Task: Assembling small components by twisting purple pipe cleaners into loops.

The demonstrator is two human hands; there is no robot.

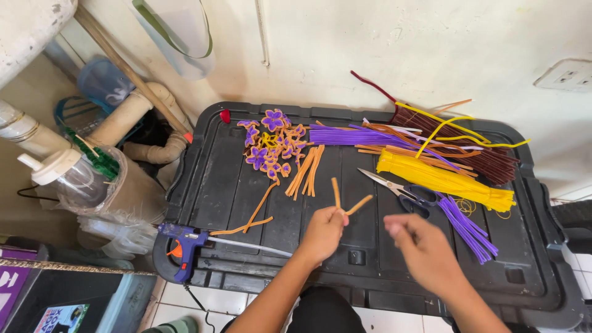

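My left hand [324, 233] pinches two short orange pipe cleaner pieces [343, 202] that fork upward in a V above a black plastic lid [216, 185]. Just to the right, my right hand [419, 243] hovers with its fingers curled together and nothing visible in them. Scissors [401, 190] with dark handles lie beyond the right hand. A cluster of purple and orange pipe cleaner flowers [271, 145] sits at the far left of the lid, with loose orange pieces [306, 169] beside it.
Bundles of purple [345, 135], yellow [444, 179] and dark red pipe cleaners [487, 157] lie across the back right. A blue glue gun [185, 242] rests at the lid's front left edge. Pipes, a plastic bottle [68, 179] and bags crowd the left.
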